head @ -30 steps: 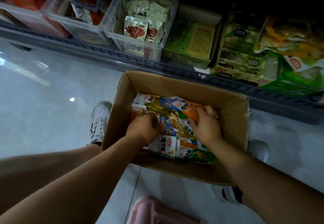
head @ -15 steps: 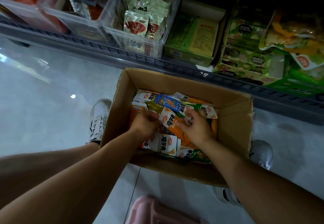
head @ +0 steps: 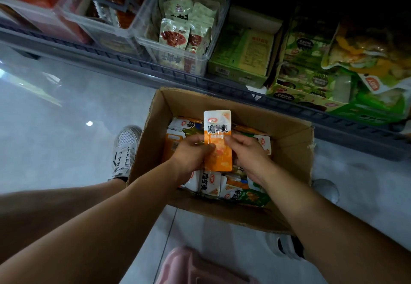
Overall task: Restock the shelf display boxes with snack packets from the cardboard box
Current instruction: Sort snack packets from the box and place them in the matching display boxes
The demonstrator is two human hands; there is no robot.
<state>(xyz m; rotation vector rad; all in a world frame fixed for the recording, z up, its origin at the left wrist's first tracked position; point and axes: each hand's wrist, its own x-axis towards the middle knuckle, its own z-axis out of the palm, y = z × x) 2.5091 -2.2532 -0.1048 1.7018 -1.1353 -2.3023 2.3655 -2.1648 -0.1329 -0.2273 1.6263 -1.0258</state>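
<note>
An open cardboard box (head: 289,141) stands on the floor in front of the low shelf, filled with several orange, white and green snack packets (head: 211,183). Above it I hold one orange and white snack packet (head: 218,128) upright, print facing me. My left hand (head: 191,154) grips its left edge and my right hand (head: 249,152) pinches its right edge. On the shelf stand a clear plastic display box (head: 200,61) with pale packets, a green display box (head: 242,50) and a green display carton (head: 311,83) further right.
A grey shelf rail (head: 133,63) runs along the front of the shelf. More clear bins (head: 89,21) with red packets stand at the left. My shoes (head: 124,150) flank the box on a glossy tiled floor. A pink stool (head: 195,266) is below me.
Both hands were sorting among the packets inside the box. They have now lifted one orange packet out and turned it upright between them.
</note>
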